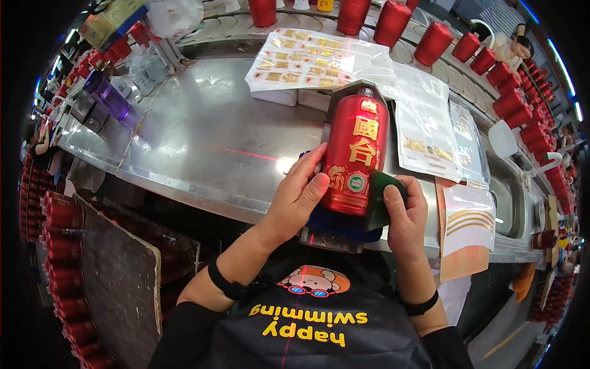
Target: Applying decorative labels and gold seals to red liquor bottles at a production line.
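A glossy red bottle (pixel 350 157) with gold raised lettering and a small green-and-white round emblem lies tilted on a dark blue cloth-covered rest (pixel 332 226) at the table's front edge. Along the bottle's left side lies my left hand (pixel 298 200), its fingers stretched and its thumb at the lower front, steadying it. My right hand (pixel 410 218) pinches a dark green flat scraper (pixel 386 195), which meets the bottle's lower right side. Behind the bottle's neck stands a dark angular plate (pixel 375 88).
Clear sheets of gold stickers (pixel 307 58) lie behind the bottle, and more sheets (pixel 427 141) lie to its right. A curved conveyor (pixel 405 52) carries red bottles along the back. At right is a metal sink (pixel 507 200); at left, a purple cup (pixel 109 97). Another person (pixel 510 46) sits far right.
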The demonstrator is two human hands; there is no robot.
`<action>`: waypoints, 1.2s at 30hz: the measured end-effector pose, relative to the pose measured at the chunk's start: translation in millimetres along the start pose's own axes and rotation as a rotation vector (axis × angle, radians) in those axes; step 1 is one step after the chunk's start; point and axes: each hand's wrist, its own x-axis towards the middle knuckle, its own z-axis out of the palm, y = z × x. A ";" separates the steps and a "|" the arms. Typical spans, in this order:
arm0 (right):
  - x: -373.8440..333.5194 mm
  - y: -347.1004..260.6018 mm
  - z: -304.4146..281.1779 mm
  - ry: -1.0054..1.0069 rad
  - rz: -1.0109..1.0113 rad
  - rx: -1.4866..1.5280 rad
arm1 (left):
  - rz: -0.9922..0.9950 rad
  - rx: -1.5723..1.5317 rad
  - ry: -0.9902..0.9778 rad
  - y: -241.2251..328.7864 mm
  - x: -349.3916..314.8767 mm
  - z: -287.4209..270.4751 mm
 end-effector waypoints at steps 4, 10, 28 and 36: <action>-0.6 -0.5 -0.1 0.008 -0.004 0.017 | 0.118 0.192 -0.034 -1.3 -2.7 0.7; -0.3 1.4 0.9 0.009 -0.010 0.018 | -0.011 0.100 -0.028 1.4 -0.5 0.5; -10.4 14.9 -22.9 0.044 -0.018 -0.208 | 0.169 0.299 -0.171 4.1 -5.4 -14.3; -13.6 -8.5 -26.1 0.061 -0.027 0.084 | 0.471 0.954 -0.115 29.6 -5.3 -11.9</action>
